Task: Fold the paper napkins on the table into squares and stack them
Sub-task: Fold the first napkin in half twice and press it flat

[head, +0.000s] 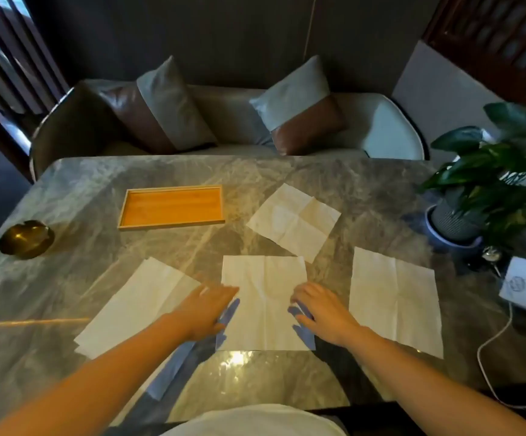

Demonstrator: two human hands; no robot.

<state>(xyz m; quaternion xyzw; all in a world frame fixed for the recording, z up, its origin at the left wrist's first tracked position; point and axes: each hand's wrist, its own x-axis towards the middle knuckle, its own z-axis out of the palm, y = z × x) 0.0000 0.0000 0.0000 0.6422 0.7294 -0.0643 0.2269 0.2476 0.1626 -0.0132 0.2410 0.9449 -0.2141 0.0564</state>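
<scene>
White napkins [263, 302] lie on a grey veined marble table [104, 184]; beside them, an orange wooden tray [172, 206] and a brass-coloured bowl [26, 239].

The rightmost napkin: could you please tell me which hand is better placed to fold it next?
Right. The right hand rests at the right edge of the middle napkin, beside the rightmost napkin; the left hand, on the opposite edge, would probably have to cross.

Head-worn, close, down over table [98, 190]

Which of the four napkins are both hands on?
The centre napkin of the near row: left hand and right hand rest on its side edges. No other has both.
</scene>
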